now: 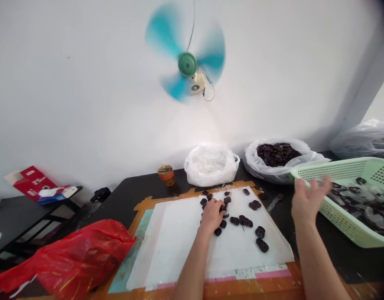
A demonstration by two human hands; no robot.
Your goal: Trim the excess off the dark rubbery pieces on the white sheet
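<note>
Apparently light and stiff, the dark pieces on the white sheet suit an edge pinch; the left hand touches some, grip unclear; the right hand hangs splayed.

I am watching through one head-worn camera, looking forward and slightly down from the near side of the white sheet. It is sitting close, catching the left hand over the sheet and the right hand right of it, while facing the wall and fan beyond it.
</note>
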